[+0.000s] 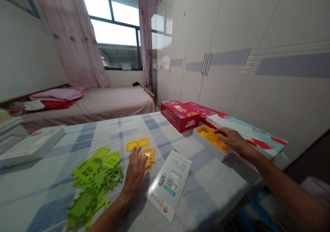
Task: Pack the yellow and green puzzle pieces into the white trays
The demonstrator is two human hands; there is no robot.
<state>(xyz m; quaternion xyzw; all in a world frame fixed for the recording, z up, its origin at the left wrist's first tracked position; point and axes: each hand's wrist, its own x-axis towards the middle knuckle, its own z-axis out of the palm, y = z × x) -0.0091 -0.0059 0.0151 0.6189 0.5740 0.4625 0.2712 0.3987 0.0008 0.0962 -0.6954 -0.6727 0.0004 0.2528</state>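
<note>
Yellow foam pieces (144, 152) lie on the checked tablecloth (206, 177), centre table; left hand (135, 173) rests flat on the nearest one, fingers spread, pinning rather than gripping. Right hand (232, 139) is down in the white box (206, 143) of more yellow pieces, fingers curled, probably pinching one, though the view is too small to be sure. Green pieces (95, 177) are clustered just left of the left hand; the leaflet (170, 183) lies just right. Red box (180, 115) is behind. Best practice: keep the pinned piece flat, bring the next in level, and line up the notched edges before pressing.
</note>
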